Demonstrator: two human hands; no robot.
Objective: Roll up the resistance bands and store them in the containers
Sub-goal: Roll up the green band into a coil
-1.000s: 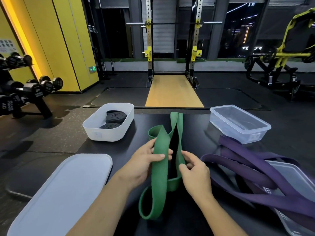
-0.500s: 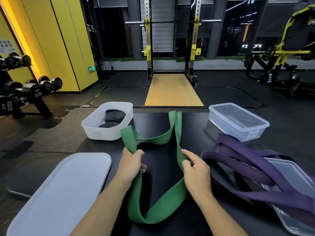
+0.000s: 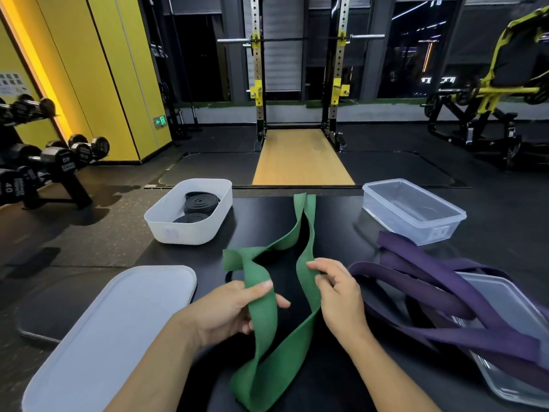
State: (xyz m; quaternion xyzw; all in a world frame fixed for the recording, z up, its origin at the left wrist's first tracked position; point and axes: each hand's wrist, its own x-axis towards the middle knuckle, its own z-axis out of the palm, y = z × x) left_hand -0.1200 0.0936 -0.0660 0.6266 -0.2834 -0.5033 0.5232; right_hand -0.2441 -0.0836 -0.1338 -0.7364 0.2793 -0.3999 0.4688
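Gripping one strand of a twisted green band (image 3: 267, 370) in the left hand (image 3: 225, 313), thumb on top, fingers curled beneath. Pinching the other strand in the right hand (image 3: 341, 298), just beside. Far end stretched out across the black counter (image 3: 267, 221). At the far left, a white tub (image 3: 190, 233) with two rolled black bands (image 3: 202, 200) inside; at the far right, a clear tub (image 3: 416, 230). Near left, a white lid (image 3: 104, 337). To the right, loose purple bands (image 3: 430, 298) draped over a clear lid (image 3: 505, 295).

I log a dumbbell rack (image 3: 59, 162) far left beside the yellow wall (image 3: 113, 84). Squat rack (image 3: 257, 69) over wooden platform (image 3: 303, 159) ahead. Yellow exercise machine (image 3: 490, 90) far right.
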